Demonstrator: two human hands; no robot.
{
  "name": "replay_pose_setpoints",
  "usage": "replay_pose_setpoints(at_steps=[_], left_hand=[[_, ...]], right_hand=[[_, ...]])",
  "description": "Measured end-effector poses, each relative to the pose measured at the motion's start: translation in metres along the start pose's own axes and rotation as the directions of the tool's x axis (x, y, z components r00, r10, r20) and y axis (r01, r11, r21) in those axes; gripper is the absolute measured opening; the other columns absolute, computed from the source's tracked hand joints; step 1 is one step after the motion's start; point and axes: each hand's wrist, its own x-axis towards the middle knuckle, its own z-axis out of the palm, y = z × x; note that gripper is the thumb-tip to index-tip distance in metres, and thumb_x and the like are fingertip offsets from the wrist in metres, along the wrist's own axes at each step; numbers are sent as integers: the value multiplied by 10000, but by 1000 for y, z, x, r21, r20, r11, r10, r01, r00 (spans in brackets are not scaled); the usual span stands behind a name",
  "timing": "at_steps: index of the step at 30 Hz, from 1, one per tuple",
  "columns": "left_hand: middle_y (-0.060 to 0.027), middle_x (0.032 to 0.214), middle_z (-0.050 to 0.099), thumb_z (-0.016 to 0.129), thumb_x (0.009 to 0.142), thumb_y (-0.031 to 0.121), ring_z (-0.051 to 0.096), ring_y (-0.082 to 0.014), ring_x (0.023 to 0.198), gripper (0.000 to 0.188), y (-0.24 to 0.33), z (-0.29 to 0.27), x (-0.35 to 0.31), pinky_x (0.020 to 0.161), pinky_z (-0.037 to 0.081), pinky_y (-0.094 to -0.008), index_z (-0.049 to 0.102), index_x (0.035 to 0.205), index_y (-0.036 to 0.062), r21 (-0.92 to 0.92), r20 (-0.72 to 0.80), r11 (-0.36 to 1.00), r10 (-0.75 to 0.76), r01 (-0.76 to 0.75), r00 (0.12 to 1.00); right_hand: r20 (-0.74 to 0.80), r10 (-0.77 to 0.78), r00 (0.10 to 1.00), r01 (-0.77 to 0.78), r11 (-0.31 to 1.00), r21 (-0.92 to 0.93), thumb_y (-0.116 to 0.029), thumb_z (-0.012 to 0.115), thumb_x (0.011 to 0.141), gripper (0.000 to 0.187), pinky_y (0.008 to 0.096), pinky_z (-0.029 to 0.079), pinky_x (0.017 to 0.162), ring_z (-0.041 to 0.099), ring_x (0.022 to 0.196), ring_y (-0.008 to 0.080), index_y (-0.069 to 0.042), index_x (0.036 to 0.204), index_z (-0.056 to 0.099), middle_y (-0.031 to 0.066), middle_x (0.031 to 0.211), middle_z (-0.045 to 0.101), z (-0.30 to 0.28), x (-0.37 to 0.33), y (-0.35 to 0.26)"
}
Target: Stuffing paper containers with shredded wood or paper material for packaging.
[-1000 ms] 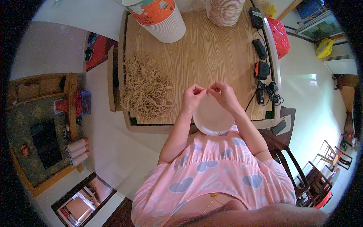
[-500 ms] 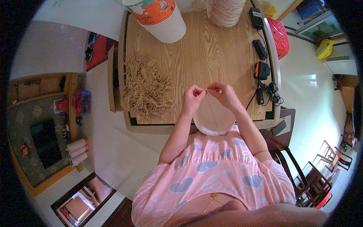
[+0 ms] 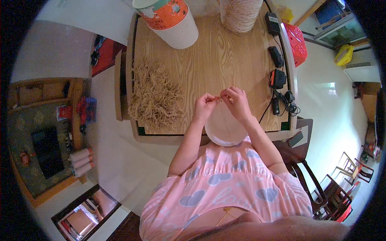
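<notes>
A white, round paper bucket rests at the table's near edge, against my lap. My left hand is closed in a pinch at its far rim. Right beside it, the fingers of my right hand pinch too, the fingertips of both nearly meeting. A thin piece of twine runs between the fingertips, and a strand of it seems to trail down across the bucket. To the left of my hands lies a loose heap of tan twine pieces.
Toward the far side stand a tilted stack of white paper buckets, topped by an orange printed one, and another tall stack. Black chargers and tangled cables line the right edge. A red plastic stool stands beyond it.
My right fingers have curled in closer over the twine at the rim. The strand lying across the bucket has shifted and shows less. My left hand stays nearly in place.
</notes>
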Motion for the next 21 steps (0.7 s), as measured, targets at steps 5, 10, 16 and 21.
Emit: replay_pose_setpoints(at_steps=[5, 10, 16, 21], left_hand=[[-27, 751, 617, 629, 795, 44, 567, -82, 658, 69, -1, -11, 7, 596, 469, -217, 561, 783, 46, -348, 175, 910, -173, 225, 969], [-37, 742, 613, 651, 784, 72, 589, -107, 652, 97, -6, -14, 14, 587, 477, -228, 556, 775, 56, -415, 230, 846, -260, 336, 938], [-28, 740, 607, 664, 781, 77, 573, -94, 645, 111, -13, -15, 12, 587, 470, -222, 556, 771, 58, -436, 266, 842, -217, 318, 939], [-14, 744, 603, 657, 778, 53, 557, -87, 674, 96, -14, -8, 7, 626, 459, -228, 563, 765, 67, -291, 109, 947, -107, 135, 988]], right_hand=[[42, 77, 996, -82, 986, 142, -132, 602, 779, 54, 397, 427, 698, 564, 792, 297, -85, 804, 599, 83, 794, 586, -1, -1, 1], [101, 13, 995, -35, 974, 222, -31, 587, 797, 19, 328, 468, 609, 576, 725, 236, -31, 814, 593, 88, 778, 579, -2, 0, 4], [127, 27, 992, -60, 962, 267, -17, 580, 793, 40, 319, 463, 632, 575, 729, 237, -23, 833, 586, 98, 778, 576, -6, 1, -2], [67, 203, 977, -213, 952, 221, -103, 596, 795, 82, 391, 466, 654, 579, 749, 330, -22, 799, 589, 156, 794, 594, -1, -5, 4]])
